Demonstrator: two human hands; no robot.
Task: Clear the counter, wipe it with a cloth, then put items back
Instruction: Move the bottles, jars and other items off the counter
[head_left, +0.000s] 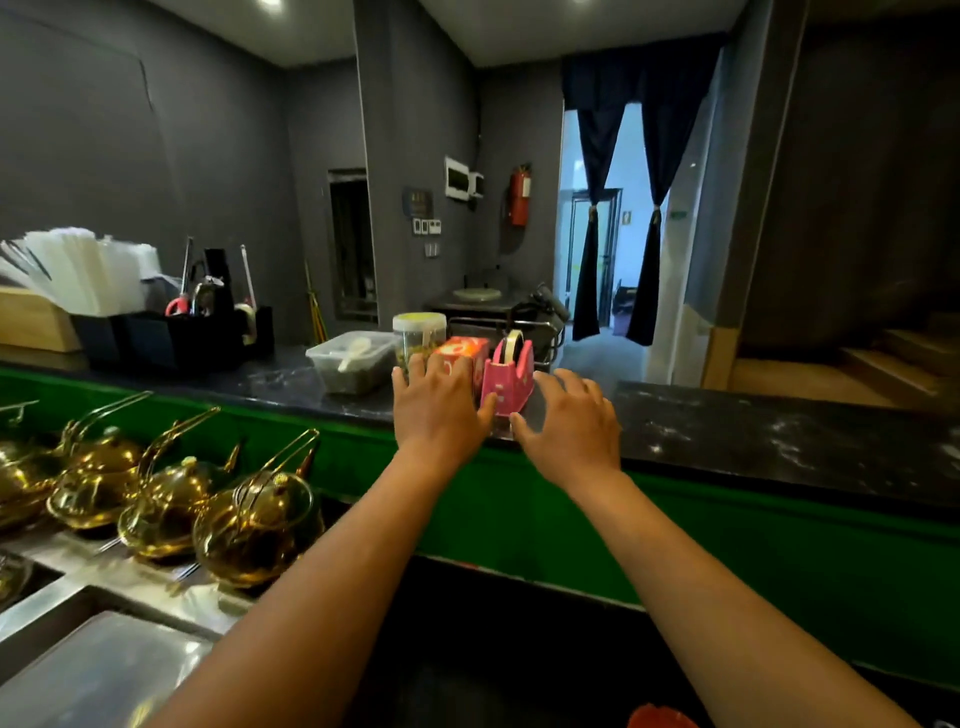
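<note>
A pink tape dispenser (508, 382) is standing upright at the near edge of the dark stone surface (753, 431), a roll of pale tape sitting in its top. The left hand (439, 410) is lying with fingers straight and spread just to the dispenser's left, its thumb touching the pink side, so this grip is open and closing on nothing. The right hand (569, 423) is hovering just to the dispenser's right, fingers spread and relaxed, its thumb near the dispenser's base, this grip likewise open. Just behind the left hand an orange box (464, 356) is standing against the dispenser, and beside it, further left, a clear jar with a pale lid (418, 335). Left again, a clear lidded container (350, 366) with a white scoop inside is sitting near the far edge. Toward the surface's left end a black organizer (171, 338) is holding scissors and other tools, with a stack of white straws (78, 273) next to it. Below the surface's green front, on the left, several brass-coloured glass teapots (249, 530) are sitting in a row on a steel ledge.
</note>
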